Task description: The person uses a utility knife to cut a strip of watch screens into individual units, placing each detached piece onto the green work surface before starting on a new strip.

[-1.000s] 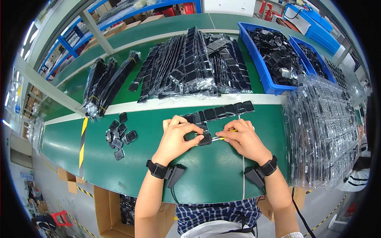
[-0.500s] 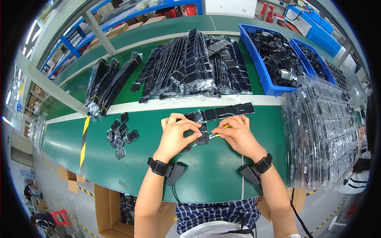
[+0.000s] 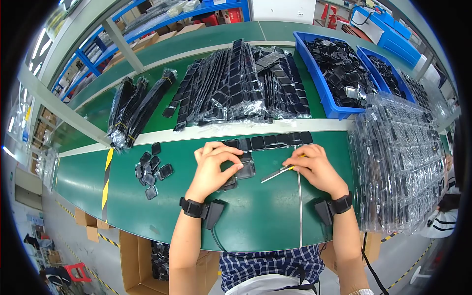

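Observation:
My left hand (image 3: pixel 212 164) is closed, thumb and forefinger pinched at the edge of a flat black square piece (image 3: pixel 247 170) in clear film, lying on the green bench. My right hand (image 3: pixel 318 166) grips a slim knife-like tool (image 3: pixel 275 175) with a yellow handle and a long metal end. That tool points left and down, apart from the black square. Just beyond both hands lies a row of black squares (image 3: pixel 271 142) running sideways. Another dark piece (image 3: pixel 229 185) shows partly below my left fingers.
Loose black squares (image 3: pixel 148 169) are piled at the left. Strips in clear film (image 3: pixel 226 88) and tied bundles (image 3: pixel 147 108) lie along the back. Blue bins (image 3: pixel 324 101) full of black pieces stand at the far right, with stacked clear trays (image 3: pixel 393 167) nearer me.
My right hand has moved right with the tool, drawing its metal end away from the black square. My left hand has shifted slightly left and keeps its pinch.

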{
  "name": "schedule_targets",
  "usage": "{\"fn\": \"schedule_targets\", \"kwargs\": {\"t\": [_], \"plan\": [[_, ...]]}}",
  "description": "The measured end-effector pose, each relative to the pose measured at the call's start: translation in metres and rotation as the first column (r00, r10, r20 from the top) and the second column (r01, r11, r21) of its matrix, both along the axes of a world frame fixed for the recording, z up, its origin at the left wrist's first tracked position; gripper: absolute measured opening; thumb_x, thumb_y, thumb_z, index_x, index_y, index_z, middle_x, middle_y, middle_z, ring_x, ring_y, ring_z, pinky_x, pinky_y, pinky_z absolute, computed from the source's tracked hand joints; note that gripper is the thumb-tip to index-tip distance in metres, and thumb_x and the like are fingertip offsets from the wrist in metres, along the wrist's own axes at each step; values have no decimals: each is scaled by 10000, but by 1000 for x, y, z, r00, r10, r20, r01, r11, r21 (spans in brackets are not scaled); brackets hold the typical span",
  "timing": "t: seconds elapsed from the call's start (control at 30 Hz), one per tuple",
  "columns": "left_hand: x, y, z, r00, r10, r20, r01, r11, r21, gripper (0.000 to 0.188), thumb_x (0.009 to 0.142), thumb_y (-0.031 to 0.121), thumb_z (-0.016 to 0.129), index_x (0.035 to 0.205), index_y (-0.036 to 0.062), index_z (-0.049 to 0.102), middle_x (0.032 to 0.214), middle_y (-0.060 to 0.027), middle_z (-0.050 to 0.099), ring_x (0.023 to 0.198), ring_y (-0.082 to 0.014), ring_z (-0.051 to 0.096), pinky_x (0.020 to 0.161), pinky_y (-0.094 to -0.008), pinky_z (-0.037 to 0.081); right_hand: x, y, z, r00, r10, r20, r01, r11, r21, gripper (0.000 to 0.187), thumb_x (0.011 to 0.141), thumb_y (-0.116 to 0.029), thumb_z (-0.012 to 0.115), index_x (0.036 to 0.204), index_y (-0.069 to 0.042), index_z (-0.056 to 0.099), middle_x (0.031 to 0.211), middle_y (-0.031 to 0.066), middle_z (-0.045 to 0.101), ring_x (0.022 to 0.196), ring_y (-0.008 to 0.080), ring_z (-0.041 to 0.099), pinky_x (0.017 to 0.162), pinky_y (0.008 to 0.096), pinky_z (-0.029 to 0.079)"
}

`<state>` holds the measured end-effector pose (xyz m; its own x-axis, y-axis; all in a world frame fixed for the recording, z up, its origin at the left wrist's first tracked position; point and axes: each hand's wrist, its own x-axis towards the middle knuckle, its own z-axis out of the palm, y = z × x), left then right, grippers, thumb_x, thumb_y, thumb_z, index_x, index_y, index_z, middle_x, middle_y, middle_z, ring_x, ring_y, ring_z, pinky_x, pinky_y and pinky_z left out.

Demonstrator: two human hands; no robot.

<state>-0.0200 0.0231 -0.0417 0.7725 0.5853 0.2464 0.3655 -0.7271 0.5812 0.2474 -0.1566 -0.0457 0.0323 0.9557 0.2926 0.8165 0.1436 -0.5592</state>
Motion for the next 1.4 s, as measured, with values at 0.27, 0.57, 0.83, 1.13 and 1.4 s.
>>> {"fn": "schedule_targets", "kwargs": {"t": [0.27,0.57,0.83,1.13,1.4], "plan": [[-37,16,24,997,-32,-74,31,999,-10,195,724,173,859,884,157,749,1130,25,748,1154,-237,595,1043,-398,361,-9,1,9,994,-111,2,111,993,-25,292,909,-50,712,1185,-137,753,1092,44,616,1062,257,565,1009,383,404],[-5,-15,19,977,-186,-100,196,975,102,419,745,303,886,1132,165,805,1247,36,735,1164,-214,597,1024,-366,376,-36,18,-6,985,-126,-115,125,992,-13,306,1003,-87,601,1307,-60,569,1108,183,650,1050,379,624,962,469,498],[12,-41,15,918,-381,-109,392,914,105,363,756,294,882,1086,169,794,1211,54,734,1190,-172,618,1061,-374,397,-47,31,-5,973,-69,-220,80,996,41,311,1037,-59,565,1336,-6,499,1216,216,683,1136,401,679,929,444,553],[5,-30,16,962,-267,-64,269,963,26,409,716,232,907,1066,122,726,1105,18,760,995,-194,693,964,-354,461,-4,-6,23,966,-227,-122,225,974,-31,281,886,-9,724,1162,-59,711,1079,100,654,997,311,677,849,386,553],[11,-28,18,968,-175,-178,173,985,-25,646,647,263,944,1206,128,649,1207,-25,710,1104,-223,655,983,-374,457,-10,-7,22,993,-66,-95,53,989,-138,277,857,-68,758,1128,-124,769,1040,52,647,955,262,674,832,388,543]]}}
